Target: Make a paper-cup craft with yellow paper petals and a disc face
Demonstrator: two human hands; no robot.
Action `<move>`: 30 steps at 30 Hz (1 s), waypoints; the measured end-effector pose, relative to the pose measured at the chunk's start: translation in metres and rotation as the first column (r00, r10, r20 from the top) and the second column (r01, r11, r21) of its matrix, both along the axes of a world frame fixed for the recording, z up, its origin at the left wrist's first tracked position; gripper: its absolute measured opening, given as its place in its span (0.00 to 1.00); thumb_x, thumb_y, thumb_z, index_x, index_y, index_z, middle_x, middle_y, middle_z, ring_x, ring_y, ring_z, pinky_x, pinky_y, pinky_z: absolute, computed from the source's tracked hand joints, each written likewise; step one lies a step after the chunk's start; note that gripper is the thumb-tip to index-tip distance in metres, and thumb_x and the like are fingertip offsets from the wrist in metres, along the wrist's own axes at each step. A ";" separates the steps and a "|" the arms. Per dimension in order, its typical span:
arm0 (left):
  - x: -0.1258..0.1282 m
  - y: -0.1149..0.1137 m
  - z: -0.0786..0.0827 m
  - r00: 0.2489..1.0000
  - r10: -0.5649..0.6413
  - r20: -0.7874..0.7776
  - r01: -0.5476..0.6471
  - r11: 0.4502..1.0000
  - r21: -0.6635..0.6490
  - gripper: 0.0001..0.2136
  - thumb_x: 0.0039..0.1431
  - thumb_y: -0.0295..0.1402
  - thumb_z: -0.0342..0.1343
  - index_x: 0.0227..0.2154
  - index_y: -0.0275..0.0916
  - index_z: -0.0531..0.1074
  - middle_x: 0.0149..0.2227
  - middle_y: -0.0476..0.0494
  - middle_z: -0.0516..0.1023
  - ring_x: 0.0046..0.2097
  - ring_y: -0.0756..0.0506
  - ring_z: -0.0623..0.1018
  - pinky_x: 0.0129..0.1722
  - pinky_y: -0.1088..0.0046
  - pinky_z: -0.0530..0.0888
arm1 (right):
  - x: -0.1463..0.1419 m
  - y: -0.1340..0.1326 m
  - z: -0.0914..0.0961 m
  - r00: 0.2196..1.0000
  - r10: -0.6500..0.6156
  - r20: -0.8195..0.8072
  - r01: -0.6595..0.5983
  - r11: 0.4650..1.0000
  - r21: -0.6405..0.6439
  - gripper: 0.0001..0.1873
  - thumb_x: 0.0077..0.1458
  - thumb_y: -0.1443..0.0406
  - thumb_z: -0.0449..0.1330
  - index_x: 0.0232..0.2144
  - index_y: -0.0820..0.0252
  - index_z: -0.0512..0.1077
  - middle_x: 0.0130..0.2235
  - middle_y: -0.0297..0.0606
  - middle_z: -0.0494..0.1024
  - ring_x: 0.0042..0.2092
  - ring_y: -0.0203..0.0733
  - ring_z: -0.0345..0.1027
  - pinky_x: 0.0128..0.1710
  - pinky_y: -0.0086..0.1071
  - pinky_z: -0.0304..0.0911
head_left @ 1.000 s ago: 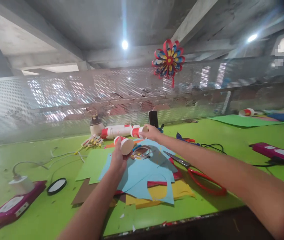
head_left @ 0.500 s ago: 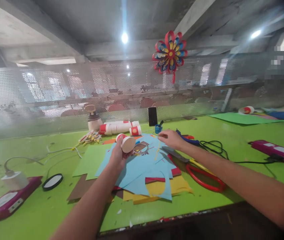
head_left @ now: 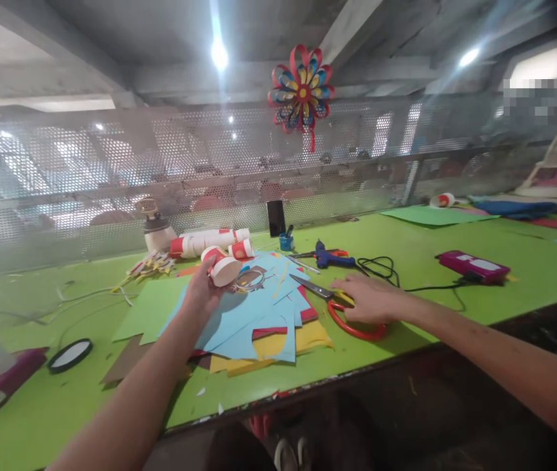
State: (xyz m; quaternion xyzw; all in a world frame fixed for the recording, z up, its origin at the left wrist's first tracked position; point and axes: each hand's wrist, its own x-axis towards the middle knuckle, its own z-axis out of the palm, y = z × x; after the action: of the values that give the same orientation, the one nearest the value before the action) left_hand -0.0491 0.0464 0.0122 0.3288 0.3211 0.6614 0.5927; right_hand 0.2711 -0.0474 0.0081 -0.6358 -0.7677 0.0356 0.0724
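My left hand (head_left: 202, 291) is closed round a white and red paper cup (head_left: 225, 269), tilted with its pale bottom facing me, above the blue paper. At the right, my right hand (head_left: 369, 297) has its fingers curled over the handles of large scissors (head_left: 355, 325) with red and yellow grips. The scissors lie on the table with their blades pointing left, toward the paper. Under and between my hands spread light blue paper sheets (head_left: 239, 320), one with a round cut-out. A clear ring-shaped roll (head_left: 250, 279) lies on them.
Behind the papers lie stacked paper cups (head_left: 209, 243), another cup (head_left: 241, 249), a blue pot (head_left: 286, 242), a phone (head_left: 275, 218) and a blue glue gun (head_left: 330, 255) with a black cord. Purple power strips (head_left: 474, 267) sit at both sides. A perforated screen (head_left: 184, 163) stands behind.
My right hand has moved from the back of the blue paper, near the pot, toward me and onto the scissors' handles. My left hand still holds the cup. The view has shifted right.
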 end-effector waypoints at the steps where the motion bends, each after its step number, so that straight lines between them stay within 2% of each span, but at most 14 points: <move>1: -0.003 0.000 0.003 1.000 0.026 0.017 -0.027 1.000 0.014 0.09 0.48 0.32 0.60 0.33 0.34 0.71 0.29 0.41 0.76 0.29 0.44 0.77 0.25 0.70 0.75 | 0.000 0.000 -0.001 1.000 -0.009 -0.012 0.009 1.000 -0.017 0.32 0.39 0.63 0.61 0.51 0.52 0.70 0.44 0.46 0.75 0.45 0.56 0.68 0.36 0.37 0.61; 4: -0.016 0.002 0.013 0.989 0.115 0.089 -0.122 0.990 0.076 0.08 0.50 0.32 0.59 0.34 0.40 0.71 0.31 0.48 0.76 0.32 0.47 0.77 0.31 0.71 0.76 | 0.001 0.003 -0.006 0.995 -0.041 -0.088 0.034 0.996 -0.076 0.37 0.34 0.68 0.61 0.52 0.49 0.69 0.44 0.43 0.76 0.42 0.53 0.71 0.31 0.33 0.61; 6: -0.026 0.005 0.019 0.977 0.162 0.139 -0.178 0.978 0.106 0.06 0.51 0.33 0.57 0.34 0.43 0.70 0.32 0.50 0.76 0.33 0.48 0.77 0.31 0.72 0.76 | 0.003 0.008 -0.008 0.988 -0.072 -0.134 0.058 0.993 -0.104 0.40 0.32 0.70 0.61 0.54 0.51 0.68 0.45 0.44 0.77 0.41 0.53 0.71 0.30 0.32 0.61; 8: -0.033 0.007 0.023 0.966 0.190 0.176 -0.212 0.970 0.117 0.05 0.52 0.34 0.56 0.33 0.43 0.70 0.31 0.50 0.76 0.33 0.48 0.77 0.30 0.72 0.76 | 0.004 0.012 -0.010 0.982 -0.100 -0.159 0.084 0.991 -0.103 0.39 0.34 0.70 0.61 0.54 0.54 0.68 0.47 0.46 0.76 0.42 0.53 0.71 0.31 0.32 0.62; 10: -0.036 0.007 0.024 0.960 0.195 0.203 -0.222 0.968 0.120 0.05 0.53 0.34 0.55 0.33 0.43 0.70 0.31 0.50 0.76 0.32 0.48 0.77 0.30 0.72 0.76 | 0.005 0.015 -0.009 0.975 -0.124 -0.186 0.109 0.990 -0.089 0.33 0.37 0.69 0.60 0.51 0.58 0.70 0.47 0.47 0.76 0.43 0.53 0.71 0.33 0.33 0.62; 13: -0.031 0.005 0.023 0.959 0.159 0.233 -0.192 0.973 0.127 0.06 0.53 0.34 0.55 0.35 0.42 0.70 0.33 0.49 0.77 0.35 0.46 0.78 0.32 0.69 0.77 | 0.004 0.013 -0.004 0.964 -0.139 -0.228 0.125 0.989 -0.076 0.25 0.41 0.67 0.59 0.46 0.61 0.73 0.36 0.44 0.79 0.36 0.50 0.72 0.30 0.33 0.61; 15: -0.023 0.002 0.022 0.961 0.117 0.250 -0.154 0.979 0.133 0.07 0.53 0.33 0.56 0.36 0.42 0.70 0.34 0.48 0.77 0.37 0.46 0.78 0.35 0.67 0.77 | 0.000 0.009 0.001 0.958 -0.129 -0.256 0.115 0.991 -0.069 0.24 0.43 0.68 0.57 0.46 0.61 0.71 0.27 0.38 0.76 0.29 0.45 0.70 0.27 0.32 0.60; 17: -0.014 -0.002 0.022 0.963 0.070 0.261 -0.108 0.985 0.135 0.08 0.53 0.33 0.57 0.36 0.40 0.70 0.36 0.46 0.77 0.39 0.44 0.78 0.37 0.63 0.77 | -0.008 0.005 0.008 0.935 -0.072 -0.347 0.056 0.997 -0.059 0.26 0.44 0.68 0.56 0.49 0.58 0.68 0.24 0.34 0.73 0.26 0.43 0.68 0.26 0.32 0.60; 18: -0.011 -0.004 0.023 0.962 0.050 0.267 -0.090 0.986 0.138 0.08 0.53 0.33 0.58 0.37 0.40 0.70 0.37 0.45 0.77 0.40 0.44 0.78 0.38 0.62 0.77 | -0.015 0.003 0.012 0.882 -0.023 -0.471 -0.002 0.999 -0.052 0.27 0.43 0.68 0.56 0.50 0.58 0.66 0.25 0.34 0.73 0.27 0.43 0.69 0.27 0.32 0.62; 21: -0.005 -0.009 0.024 0.961 0.018 0.278 -0.060 0.988 0.145 0.09 0.52 0.33 0.59 0.37 0.39 0.71 0.38 0.43 0.77 0.40 0.43 0.78 0.39 0.62 0.77 | -0.041 -0.001 0.023 0.607 0.096 -0.789 -0.206 0.978 -0.040 0.27 0.42 0.65 0.59 0.49 0.56 0.66 0.33 0.39 0.75 0.35 0.46 0.71 0.32 0.35 0.66; 22: -0.004 -0.011 0.024 0.960 0.014 0.279 -0.057 0.987 0.149 0.09 0.52 0.34 0.59 0.36 0.38 0.71 0.37 0.43 0.78 0.40 0.43 0.78 0.39 0.62 0.77 | -0.052 -0.002 0.026 0.547 0.120 -0.828 -0.278 0.960 -0.045 0.28 0.40 0.65 0.60 0.48 0.56 0.65 0.35 0.40 0.75 0.37 0.47 0.72 0.35 0.36 0.67; 24: -0.005 -0.013 0.025 0.960 0.009 0.279 -0.057 0.985 0.165 0.08 0.52 0.34 0.59 0.35 0.38 0.72 0.36 0.44 0.78 0.39 0.44 0.78 0.39 0.64 0.77 | -0.071 -0.002 0.030 0.491 0.123 -0.862 -0.372 0.925 -0.080 0.27 0.41 0.64 0.62 0.48 0.55 0.65 0.35 0.39 0.74 0.39 0.46 0.71 0.38 0.37 0.67; 26: -0.006 -0.013 0.025 0.963 0.001 0.269 -0.054 0.981 0.189 0.08 0.52 0.33 0.59 0.34 0.37 0.72 0.34 0.45 0.78 0.38 0.45 0.78 0.39 0.65 0.77 | -0.087 0.002 0.030 0.498 0.126 -0.858 -0.398 0.912 -0.097 0.22 0.46 0.60 0.62 0.45 0.55 0.65 0.32 0.35 0.72 0.35 0.42 0.69 0.34 0.34 0.66; 30: -0.009 -0.012 0.025 0.970 -0.019 0.242 -0.044 0.967 0.252 0.08 0.50 0.31 0.61 0.35 0.37 0.73 0.35 0.44 0.79 0.38 0.45 0.78 0.40 0.66 0.76 | -0.097 0.021 0.016 0.609 0.220 -0.762 -0.406 0.912 -0.062 0.21 0.48 0.55 0.62 0.42 0.56 0.65 0.28 0.31 0.67 0.29 0.36 0.62 0.28 0.30 0.60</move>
State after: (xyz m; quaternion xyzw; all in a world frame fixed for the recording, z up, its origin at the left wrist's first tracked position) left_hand -0.0586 0.0340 0.0369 0.3172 0.1605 0.7362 0.5758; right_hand 0.1737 -0.0268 0.0239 -0.4245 -0.7613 0.3905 0.2962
